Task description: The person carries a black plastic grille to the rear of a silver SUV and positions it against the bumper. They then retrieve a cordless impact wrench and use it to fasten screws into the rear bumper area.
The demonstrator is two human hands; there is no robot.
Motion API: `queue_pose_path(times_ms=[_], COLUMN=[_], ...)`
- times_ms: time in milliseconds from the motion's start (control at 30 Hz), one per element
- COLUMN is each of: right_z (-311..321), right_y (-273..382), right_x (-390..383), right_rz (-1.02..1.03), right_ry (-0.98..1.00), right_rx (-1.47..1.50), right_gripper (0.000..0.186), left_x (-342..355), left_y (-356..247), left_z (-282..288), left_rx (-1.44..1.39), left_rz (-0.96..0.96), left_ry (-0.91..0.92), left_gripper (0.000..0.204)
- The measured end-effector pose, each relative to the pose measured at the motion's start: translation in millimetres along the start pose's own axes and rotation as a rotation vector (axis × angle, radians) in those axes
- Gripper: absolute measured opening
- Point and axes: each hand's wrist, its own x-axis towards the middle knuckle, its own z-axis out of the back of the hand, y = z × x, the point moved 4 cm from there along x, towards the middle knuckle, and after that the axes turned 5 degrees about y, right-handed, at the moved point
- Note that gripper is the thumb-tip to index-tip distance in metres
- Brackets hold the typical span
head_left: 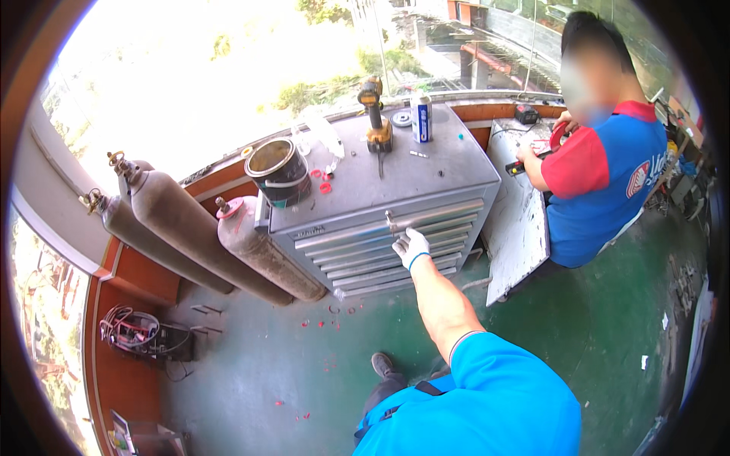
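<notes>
Head view: green workshop floor (608, 334); grey tool cabinet (395, 205).

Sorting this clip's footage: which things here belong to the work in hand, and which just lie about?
In hand:
gloved hand
tool chest
drawer handle

Lying about:
paint can
cordless drill
spray can
gas cylinders
red bits

green floor (608, 334), bright windows (213, 68)
</notes>
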Motion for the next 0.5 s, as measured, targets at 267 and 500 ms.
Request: queue_pose_path(times_ms=[267,500], right_z=[10.0,15.0], right_y=[-11.0,-17.1], right_x=[52.9,53.8], right_rz=[-0.013,-0.021], right_ry=[-0.03,0.122], right_rx=[0.044,0.327], right_gripper=[0.008,0.007], left_x=[60.4,103.5], left_y=[-117.8,-279.9], left_z=[67.7,79.5], left_rx=[0.073,0.024], left_rz=[-0.046,-0.287], left_ry=[0.074,-0.055], left_gripper=[0.028,0.025])
